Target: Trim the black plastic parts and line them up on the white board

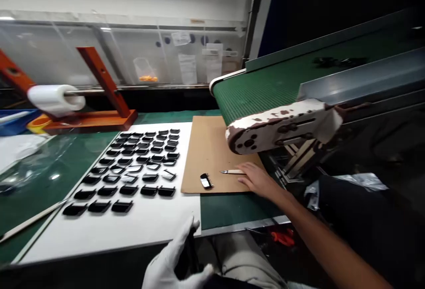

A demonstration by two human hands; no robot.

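Note:
My right hand (257, 179), bare, is over the brown cardboard sheet (212, 140). Its fingers are closed at the handle end of a small craft knife (232, 171), whose blade points left. Just left of the blade lies one glossy black plastic part (206, 181) with small pins along its side. Low in the view, my left hand (169, 264) wears a white glove, thumb and forefinger curved around a dark piece (191, 250). It looks like a black plastic part, but shadow hides its outline. Rows of similar black parts (124, 162) lie on the white board (159, 222).
A green conveyor belt (262, 90) with a chipped white end bracket (275, 125) overhangs the cardboard's right side. At the left stand an orange roll stand (106, 85) and a plastic film roll (55, 98). A pale stick (33, 220) lies on the green table. Red-handled tool (283, 237) below.

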